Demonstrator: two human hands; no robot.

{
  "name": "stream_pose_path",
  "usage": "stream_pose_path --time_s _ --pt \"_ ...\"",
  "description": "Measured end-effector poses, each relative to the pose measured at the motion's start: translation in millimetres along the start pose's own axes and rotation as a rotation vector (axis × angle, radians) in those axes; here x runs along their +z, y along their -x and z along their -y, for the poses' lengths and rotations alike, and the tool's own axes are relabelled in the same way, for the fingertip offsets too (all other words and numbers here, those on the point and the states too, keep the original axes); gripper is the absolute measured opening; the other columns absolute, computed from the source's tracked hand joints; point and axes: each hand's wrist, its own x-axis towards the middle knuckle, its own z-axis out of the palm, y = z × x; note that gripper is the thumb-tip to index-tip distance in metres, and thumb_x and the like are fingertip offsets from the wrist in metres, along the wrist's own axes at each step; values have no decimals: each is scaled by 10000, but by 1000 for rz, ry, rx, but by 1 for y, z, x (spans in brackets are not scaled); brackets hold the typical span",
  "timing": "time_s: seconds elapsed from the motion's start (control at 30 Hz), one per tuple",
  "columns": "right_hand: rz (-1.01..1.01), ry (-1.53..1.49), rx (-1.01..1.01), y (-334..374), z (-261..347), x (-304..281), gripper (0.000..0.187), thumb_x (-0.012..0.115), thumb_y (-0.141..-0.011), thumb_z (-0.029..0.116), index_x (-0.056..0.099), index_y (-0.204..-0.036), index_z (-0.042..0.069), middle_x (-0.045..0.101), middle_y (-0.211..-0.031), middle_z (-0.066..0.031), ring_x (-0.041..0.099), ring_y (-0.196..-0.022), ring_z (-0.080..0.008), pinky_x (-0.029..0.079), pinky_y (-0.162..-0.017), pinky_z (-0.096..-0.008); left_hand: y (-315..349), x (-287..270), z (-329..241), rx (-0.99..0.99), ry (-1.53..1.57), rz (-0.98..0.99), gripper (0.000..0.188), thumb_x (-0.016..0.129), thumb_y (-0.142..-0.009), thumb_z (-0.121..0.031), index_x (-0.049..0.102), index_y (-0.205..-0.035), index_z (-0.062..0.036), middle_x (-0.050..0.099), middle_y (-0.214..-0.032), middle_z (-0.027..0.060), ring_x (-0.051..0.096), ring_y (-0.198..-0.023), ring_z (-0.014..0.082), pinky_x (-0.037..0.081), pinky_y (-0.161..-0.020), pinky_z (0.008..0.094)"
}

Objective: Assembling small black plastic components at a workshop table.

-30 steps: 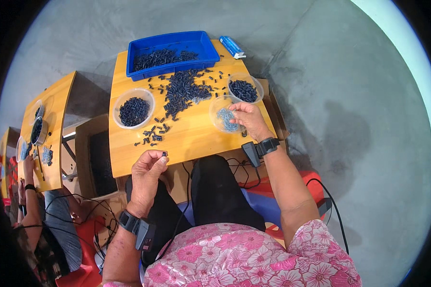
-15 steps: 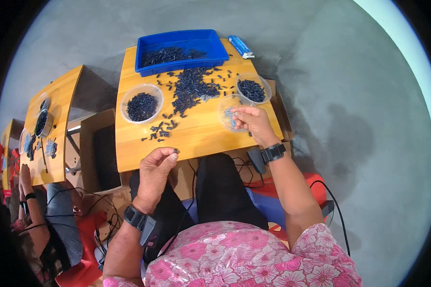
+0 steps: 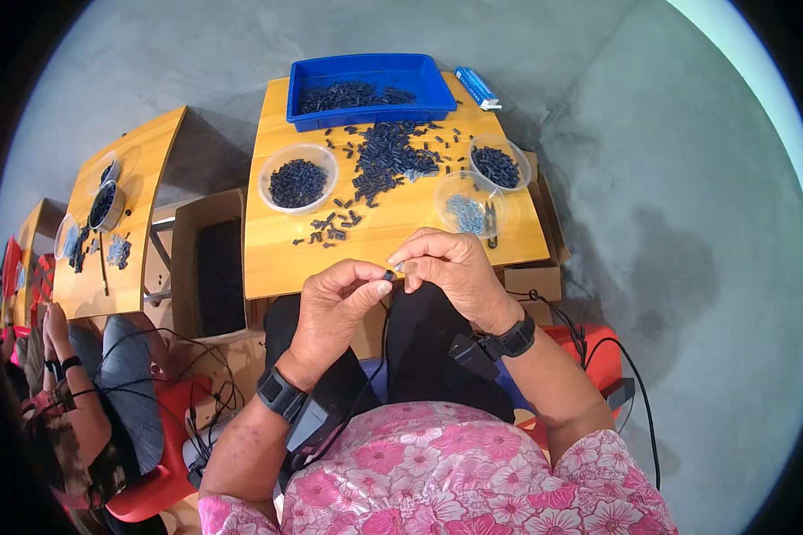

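"What's moved, from the head view?"

"Right hand mostly: it has left the near bowl and come across to the left hand. The whole table also sits further right in view, so the head has probably turned."

"How are the grips?"

"Both narrow. The left pinches a black piece between thumb and finger, out over the table's front edge. The right pinches a pale bit just beside it; whether the two touch, I can't tell."

"Why pinch like that?"

"Probably because both are tiny, and fingertips leave their ends clear. Held close to the body, they're likely easier to see too."

"And the layout?"

"The near bowl holds blue-grey bits on the right hand's side, presumably for short reaches. Loose pieces lie on the left hand's side, likewise handy. Behind them are the left bowl and far bowl, both with dark pieces, then a pile and the blue tray at the back; its walls would keep stock from rolling off."

"Surface and room?"

"Yellow wood grain, its edges bent by the lens. Around it, grey floor, a carton on the left, and beyond that a second table where a co-worker sits on a red seat."
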Motion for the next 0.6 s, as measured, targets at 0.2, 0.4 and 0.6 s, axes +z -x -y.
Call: stream_pose_path --time_s 0.2,0.4,0.6 --pt "24 8 41 1 8 5 108 604 -871 -4 677 -937 -46 633 -845 -55 617 -709 -109 493 -666 -223 2 4 -4 129 -134 2 91 626 -900 -78 625 -954 -4 604 -725 22 563 -508 72 475 -387 218" --pt "7 -30 16 1 2 5 114 619 -877 32 695 -938 -27 658 -822 -40 607 -660 -81 488 -613 -201 2 3 -3 88 -120 15 90 625 -904 -86 622 -952 -10 599 -728 12 554 -502 65 464 -382 211" --pt "-7 -81 65 2 -3 4 120 624 -876 34 688 -951 -36 659 -797 -37 608 -667 -82 492 -619 -206 1 2 1 83 -80 18 101 614 -915 -105 611 -971 -21 610 -761 14 560 -524 64 458 -379 218"
